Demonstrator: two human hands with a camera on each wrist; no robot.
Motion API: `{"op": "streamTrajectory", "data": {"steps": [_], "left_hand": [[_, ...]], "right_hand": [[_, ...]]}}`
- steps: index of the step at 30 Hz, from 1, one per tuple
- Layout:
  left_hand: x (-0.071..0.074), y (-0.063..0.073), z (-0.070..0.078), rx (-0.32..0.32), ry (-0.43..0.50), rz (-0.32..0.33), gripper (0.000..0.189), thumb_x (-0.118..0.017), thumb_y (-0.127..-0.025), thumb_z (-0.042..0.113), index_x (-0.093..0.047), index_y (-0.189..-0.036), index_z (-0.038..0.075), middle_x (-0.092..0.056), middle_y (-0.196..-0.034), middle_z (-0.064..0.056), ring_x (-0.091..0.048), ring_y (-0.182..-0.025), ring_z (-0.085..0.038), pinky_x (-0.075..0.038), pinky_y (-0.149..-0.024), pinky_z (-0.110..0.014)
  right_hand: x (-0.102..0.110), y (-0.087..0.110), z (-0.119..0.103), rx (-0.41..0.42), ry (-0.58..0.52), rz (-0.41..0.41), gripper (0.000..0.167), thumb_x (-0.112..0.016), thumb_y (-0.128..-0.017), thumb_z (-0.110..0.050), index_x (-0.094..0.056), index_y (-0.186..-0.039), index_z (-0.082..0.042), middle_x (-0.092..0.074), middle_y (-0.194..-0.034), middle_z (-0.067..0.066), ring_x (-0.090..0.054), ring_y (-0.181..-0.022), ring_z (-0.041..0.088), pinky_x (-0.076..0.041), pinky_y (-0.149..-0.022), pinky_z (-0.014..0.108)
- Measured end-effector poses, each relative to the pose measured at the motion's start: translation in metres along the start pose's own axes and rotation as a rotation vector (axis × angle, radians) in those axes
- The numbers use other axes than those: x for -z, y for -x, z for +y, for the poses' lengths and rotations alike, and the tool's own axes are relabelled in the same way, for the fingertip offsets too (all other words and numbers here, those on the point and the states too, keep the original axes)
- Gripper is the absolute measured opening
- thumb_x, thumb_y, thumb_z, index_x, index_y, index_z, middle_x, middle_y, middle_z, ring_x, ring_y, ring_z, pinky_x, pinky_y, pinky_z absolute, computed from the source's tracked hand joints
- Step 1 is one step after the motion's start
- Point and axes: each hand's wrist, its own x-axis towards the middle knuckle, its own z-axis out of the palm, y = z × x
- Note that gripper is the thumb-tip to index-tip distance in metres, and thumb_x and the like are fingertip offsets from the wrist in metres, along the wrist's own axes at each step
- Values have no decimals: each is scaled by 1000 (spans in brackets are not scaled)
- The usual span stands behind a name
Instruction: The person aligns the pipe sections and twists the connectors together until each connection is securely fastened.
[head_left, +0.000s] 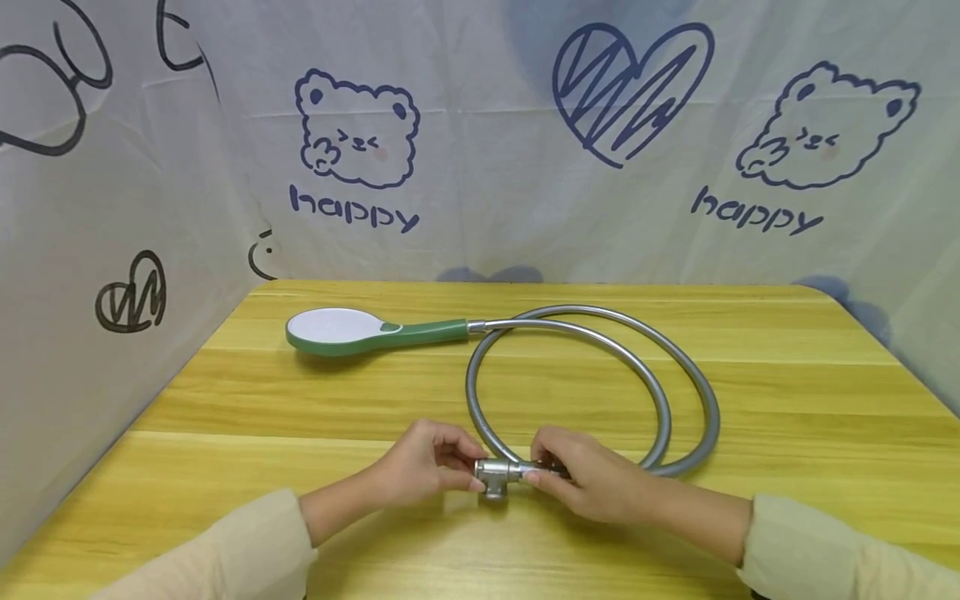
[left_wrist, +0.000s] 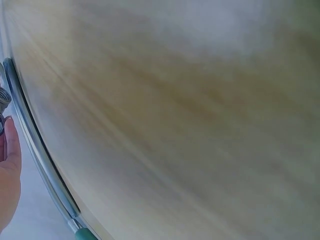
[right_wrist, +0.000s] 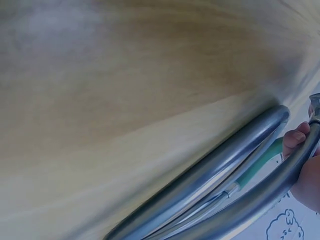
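Note:
A silver T-shaped pipe fitting [head_left: 494, 477] is held low over the front middle of the table, its short branch pointing towards me. My left hand [head_left: 431, 461] pinches its left end between thumb and fingers. With curled fingers, my right hand [head_left: 592, 475] grips the end of a grey metal shower hose [head_left: 708, 400], right where it meets the fitting. The hose loops back across the table to a green shower head [head_left: 352, 333] with a white face, lying at the back left. In the right wrist view, the hose [right_wrist: 250, 202] runs up into my right hand [right_wrist: 307, 175].
The wooden table [head_left: 300, 417] has its back edge against a pale cloth [head_left: 495, 167] with drawn bears and hearts. Another cloth wall [head_left: 67, 333] borders the left side.

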Motion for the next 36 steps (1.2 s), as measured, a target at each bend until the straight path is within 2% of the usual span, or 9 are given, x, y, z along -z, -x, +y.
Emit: {"op": "streamTrajectory", "data": {"steps": [5,11,16,21,30,36], "left_hand": [[0,0,0,6,12,1,21,-71,-73,-8,-64,-92,-11,-66,-94,-25,-65,-76,-6,-57,-73,-23],[0,0,-1,9,16,-3,21,-71,-73,-7,-64,-92,-11,-67,-94,-25,-65,-76,-6,-57,-73,-23],[0,0,0,10,10,-7,21,-72,-73,-7,-65,-92,-11,-67,-94,-24,-65,-76,-6,-57,-72,-23],[0,-1,0,11,8,-10,21,-72,-73,-7,-65,-93,-10,-67,-94,-24,-65,-77,-7,-57,-73,-22],[2,0,1,-12,-6,-15,20,-71,-75,-5,-64,-93,-12,-67,-93,-24,-66,-78,-10,-57,-73,-22],[1,0,2,1,-14,-9,20,-72,-75,-5,-65,-92,-10,-67,-93,-23,-65,-77,-9,-57,-73,-21]], "right_hand": [[0,2,0,39,26,28,19,-64,-87,-24,-50,-89,-13,-51,-76,-8,-42,-66,-2,-44,-53,13],[-1,3,0,57,90,46,27,-74,-77,-14,-50,-89,-11,-54,-77,-6,-43,-65,-2,-45,-53,11],[-4,4,3,167,184,140,29,-76,-73,-7,-50,-84,-9,-54,-74,-5,-43,-62,-2,-41,-51,7],[-6,4,6,243,220,199,28,-76,-72,-6,-50,-82,-10,-55,-72,-5,-42,-61,-4,-38,-50,3],[-4,5,6,225,190,192,23,-74,-76,-11,-53,-82,-10,-56,-71,-6,-40,-61,-6,-38,-49,5],[-3,5,5,209,159,163,19,-72,-80,-15,-54,-84,-10,-53,-71,-7,-39,-62,-5,-37,-48,7]]}}
